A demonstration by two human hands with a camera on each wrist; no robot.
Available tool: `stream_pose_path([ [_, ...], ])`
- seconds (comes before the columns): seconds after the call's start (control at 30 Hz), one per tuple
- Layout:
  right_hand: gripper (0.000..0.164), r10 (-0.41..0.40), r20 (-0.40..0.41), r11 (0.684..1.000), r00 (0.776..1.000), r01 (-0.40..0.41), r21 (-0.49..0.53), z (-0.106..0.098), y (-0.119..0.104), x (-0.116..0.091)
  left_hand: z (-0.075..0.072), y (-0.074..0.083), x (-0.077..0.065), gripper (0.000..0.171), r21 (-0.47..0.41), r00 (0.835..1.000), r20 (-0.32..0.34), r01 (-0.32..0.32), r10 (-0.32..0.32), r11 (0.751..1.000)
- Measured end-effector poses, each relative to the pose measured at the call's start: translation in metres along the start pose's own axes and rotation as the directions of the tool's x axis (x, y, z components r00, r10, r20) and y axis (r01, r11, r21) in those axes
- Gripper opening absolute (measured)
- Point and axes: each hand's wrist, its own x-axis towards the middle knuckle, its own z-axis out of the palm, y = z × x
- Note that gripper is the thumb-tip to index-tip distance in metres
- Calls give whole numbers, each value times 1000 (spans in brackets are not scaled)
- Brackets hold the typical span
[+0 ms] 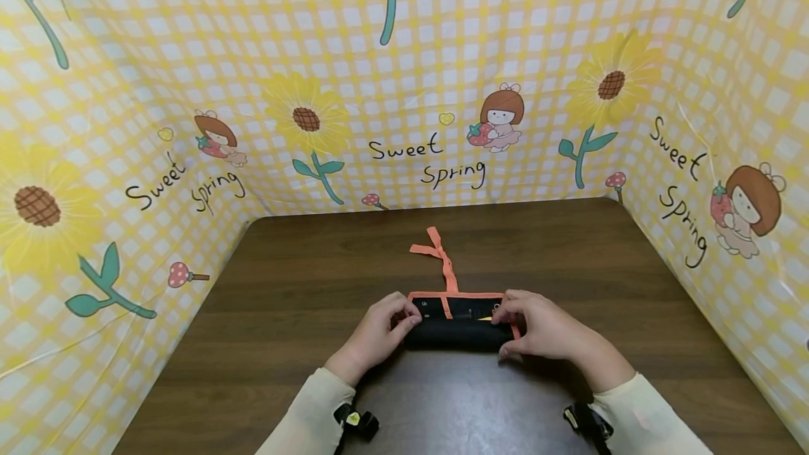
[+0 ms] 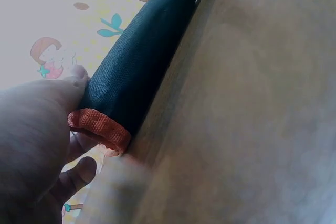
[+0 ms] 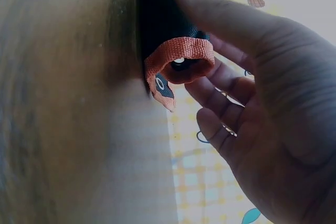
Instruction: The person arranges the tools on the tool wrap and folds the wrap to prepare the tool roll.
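A black roll-up pouch (image 1: 460, 335) with orange edging lies partly rolled on the table, its flat flap (image 1: 468, 306) showing white markings and a bit of yellow. From the flap's far edge an orange tie strap (image 1: 447, 269) runs away and forks. My left hand (image 1: 379, 328) pinches the left end of the roll between thumb and fingers. At the right end, my right hand (image 1: 543, 325) grips it with the thumb in front and fingers over the top. In the right wrist view the roll's orange-edged end (image 3: 181, 51) is hollow, with a metal eyelet (image 3: 160, 83) on the loose corner.
The dark wooden table (image 1: 303, 272) reaches back to a yellow checked cloth (image 1: 404, 104) that stands as walls on three sides. Black wrist cameras, such as the left strap mount (image 1: 357, 421), sit over the pale sleeves.
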Motion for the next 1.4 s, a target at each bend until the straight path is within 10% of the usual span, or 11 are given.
stream_pose_path([
  [0.27,42,2,11,998,1000,-1,-68,0,-1,2,-3,1,-1,2,-5,999,32,15,-15,1000],
  [0.67,26,22,46,996,999,-18,-89,1,2,1,-5,-2,-3,44,12,992,116,47,-48,999],
  [1.03,22,81,83,996,993,-84,25,-2,2,0,-6,1,-2,44,40,991,133,29,-34,999],
  [1.4,46,-44,-85,999,995,44,-6,-2,4,1,-6,1,-2,39,127,987,141,63,-81,990],
])
